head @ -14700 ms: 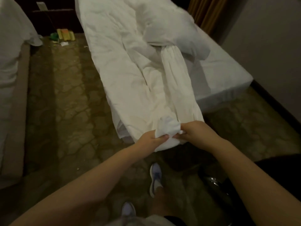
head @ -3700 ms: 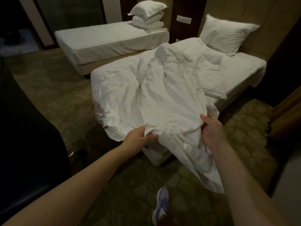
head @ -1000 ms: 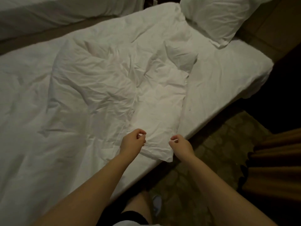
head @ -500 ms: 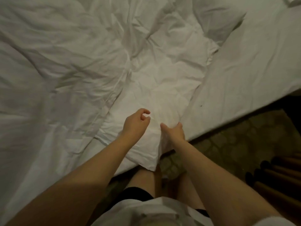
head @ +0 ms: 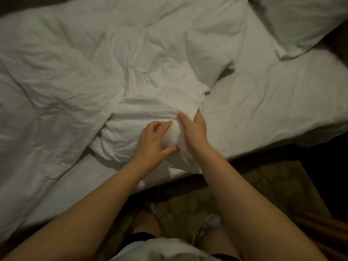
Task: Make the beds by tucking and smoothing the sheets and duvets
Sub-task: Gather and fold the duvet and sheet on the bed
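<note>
Two hands work together on one bunched corner of the white duvet, which lies crumpled across most of the bed and reaches the near edge of the mattress just in front of the person. The left hand is curled around the fold, thumb below and fingers above, so it is closed on the fabric. The right hand lies just beside the left one, fingers stretched forward and pressing along the same fold; it looks more flat than closed, and I cannot tell if it pinches the cloth underneath. I judge that the hands are so near each other because the person is searching for the true corner inside the bunch, in order to pull it straight afterwards. To the right of the duvet, the fitted sheet is bare and rather smooth, so the duvet is not yet spread over that part. Beyond the duvet, at the far right, a pillow rests on the sheet. Deep creases and a raised lump in the middle of the duvet stand in the way of a flat finish. Below the duvet edge there is patterned carpet and a pale shoe, close to the bed.
</note>
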Motion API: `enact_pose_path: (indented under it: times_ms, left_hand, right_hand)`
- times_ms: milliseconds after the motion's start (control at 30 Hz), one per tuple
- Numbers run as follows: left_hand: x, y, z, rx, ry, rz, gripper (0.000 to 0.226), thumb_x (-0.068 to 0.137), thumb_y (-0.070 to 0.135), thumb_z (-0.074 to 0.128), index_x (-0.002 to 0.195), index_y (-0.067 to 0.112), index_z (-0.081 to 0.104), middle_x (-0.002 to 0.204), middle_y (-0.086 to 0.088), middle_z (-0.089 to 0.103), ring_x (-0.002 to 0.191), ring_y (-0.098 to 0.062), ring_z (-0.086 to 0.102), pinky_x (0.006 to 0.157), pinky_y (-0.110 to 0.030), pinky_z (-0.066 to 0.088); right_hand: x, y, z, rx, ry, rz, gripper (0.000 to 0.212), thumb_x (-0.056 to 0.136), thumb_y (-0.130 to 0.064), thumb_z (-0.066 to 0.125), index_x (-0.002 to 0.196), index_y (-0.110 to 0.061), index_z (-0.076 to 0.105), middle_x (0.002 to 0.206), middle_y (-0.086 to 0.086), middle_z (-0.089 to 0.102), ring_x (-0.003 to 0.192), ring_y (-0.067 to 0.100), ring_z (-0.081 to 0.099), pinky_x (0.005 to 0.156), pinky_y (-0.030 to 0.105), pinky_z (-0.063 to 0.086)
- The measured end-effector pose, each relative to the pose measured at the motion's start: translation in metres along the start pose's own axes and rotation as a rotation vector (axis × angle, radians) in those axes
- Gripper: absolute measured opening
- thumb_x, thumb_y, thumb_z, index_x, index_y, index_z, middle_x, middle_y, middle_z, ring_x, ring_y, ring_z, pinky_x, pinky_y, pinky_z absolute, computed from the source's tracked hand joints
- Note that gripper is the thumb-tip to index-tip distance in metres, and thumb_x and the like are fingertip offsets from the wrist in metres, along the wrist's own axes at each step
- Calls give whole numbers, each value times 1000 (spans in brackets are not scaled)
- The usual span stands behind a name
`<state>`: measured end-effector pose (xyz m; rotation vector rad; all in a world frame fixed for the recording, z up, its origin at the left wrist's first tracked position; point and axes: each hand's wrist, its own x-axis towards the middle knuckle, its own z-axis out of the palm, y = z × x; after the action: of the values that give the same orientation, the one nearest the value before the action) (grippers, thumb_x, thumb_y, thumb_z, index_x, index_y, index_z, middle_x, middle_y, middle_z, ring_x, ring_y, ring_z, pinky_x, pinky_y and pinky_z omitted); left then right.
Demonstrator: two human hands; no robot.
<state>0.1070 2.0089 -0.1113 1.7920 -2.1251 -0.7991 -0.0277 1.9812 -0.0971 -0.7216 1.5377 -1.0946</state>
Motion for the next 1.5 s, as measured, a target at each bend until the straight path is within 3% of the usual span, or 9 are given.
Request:
enact_pose_path:
  times_ms: [367,567,833,933,1233,1300,1367,1433,1500]
  left_hand:
    - [80,261,60,-104,166,111,88,73,45,73,146,22,28,136,-8,35,120,-28,41,97,-44,40]
    - [158,376,99,-76,145,329,49,79,48,50,116,15,57,109,-7,56,102,-29,51,80,-35,38]
    - [268,524,168,-162,-100,452,68,80,58,23,111,16,67,112,-6,68,103,-26,59,79,-31,40]
    - [279,557,187,-259,-139,433,66,81,59,26,103,14,68,107,-6,69,99,-24,60,80,-30,41]
    - [267,592,196,-169,233,159,56,68,58,50,107,21,65,111,-4,50,106,-25,48,90,-34,39]
    - [254,593,199,-36,243,74,85,65,58,64,140,44,28,145,-6,23,132,-26,27,109,-41,26]
    - [240,596,198,62,160,4,112,64,64,70,137,54,-15,156,5,-4,143,-18,3,116,-42,9]
    - [230,600,193,68,143,-64,112,65,69,66,142,48,-13,157,5,7,143,-15,11,117,-41,12]
    - [224,605,185,93,152,-123,86,77,62,60,146,31,19,145,1,39,130,-20,40,107,-36,31]
  right_hand:
    - [24,-170,-268,0,39,-253,10,87,-15,66,97,-15,66,96,6,71,91,23,68,79,36,56]
    - [81,-200,-373,93,95,-145,11,89,-15,63,95,-7,66,92,17,69,81,27,67,71,36,55]
    - [183,-242,-539,147,138,96,18,87,-10,64,99,3,64,86,22,66,77,33,65,71,39,53]
    - [205,-245,-584,205,43,204,39,81,-14,67,113,8,60,108,31,63,94,41,63,87,49,51]
    - [232,-262,-614,136,-435,185,27,93,-9,53,117,0,58,102,23,68,83,28,69,69,36,58]
    - [217,-263,-615,58,-566,110,22,94,-6,52,115,0,56,98,17,68,78,16,70,65,28,57]
    - [199,-256,-607,-83,-653,59,21,98,-3,45,114,10,51,92,17,65,78,15,71,67,27,57]
    - [185,-253,-612,-281,-673,-73,30,100,3,34,112,29,43,94,47,52,97,53,60,81,60,52]
    - [177,-254,-612,-362,-752,-22,27,95,-4,50,112,16,55,103,41,58,103,54,57,80,53,54]
